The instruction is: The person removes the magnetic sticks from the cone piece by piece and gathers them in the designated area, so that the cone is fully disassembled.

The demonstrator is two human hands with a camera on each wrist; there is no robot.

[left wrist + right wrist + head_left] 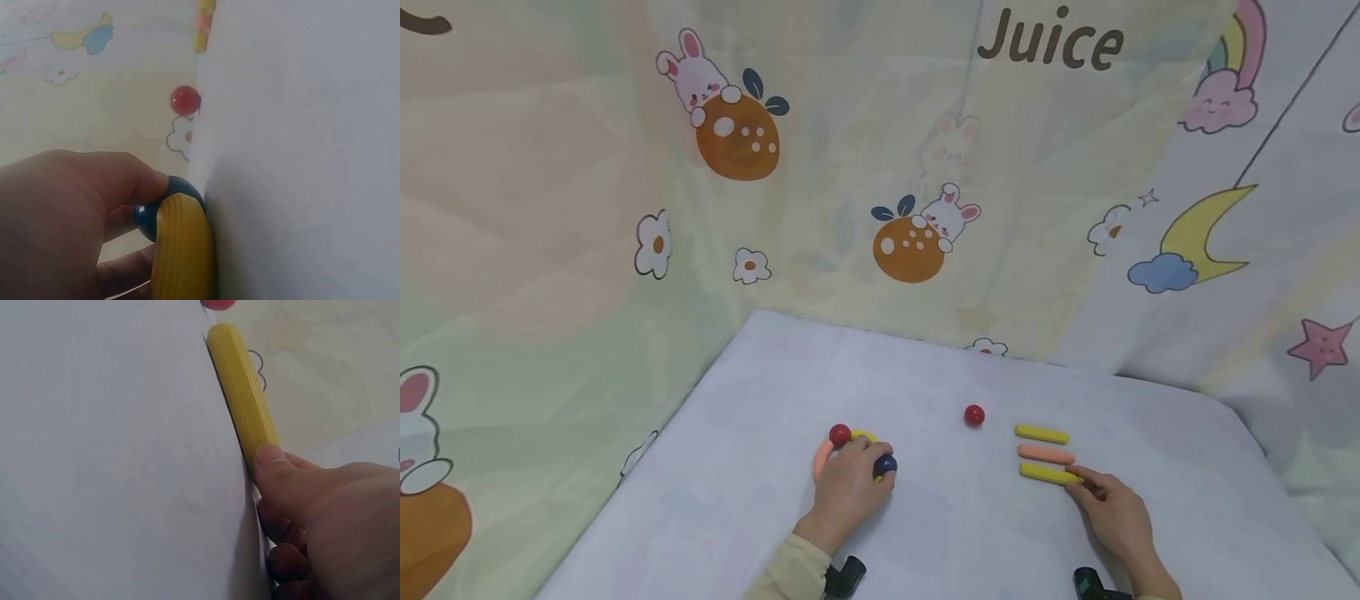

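In the lower middle of the head view, the left hand (853,485) has a narrow grip, its fingers and thumb holding a dark blue ball (886,466) low over the white tabletop (955,533). Just beyond its knuckles lie a red ball (840,435), a curved orange stick (822,459) running down from that ball's lower left, and a yellow piece (865,436) at its right, partly hidden by the hand. In the left wrist view a yellow bar (184,250) rises from the bottom edge and its top end meets the blue ball; whether it is that same piece cannot be told. Toward the lower right of the head view, the right hand (1112,512) also keeps a narrow grip, pinching the right end of the lowest yellow stick (1047,474). Above that stick lie a straight orange stick (1046,454) and a top yellow stick (1042,434), roughly parallel. A lone red ball (974,416) sits right of centre, left of the sticks. A printed cloth (820,208) fills the upper frame.
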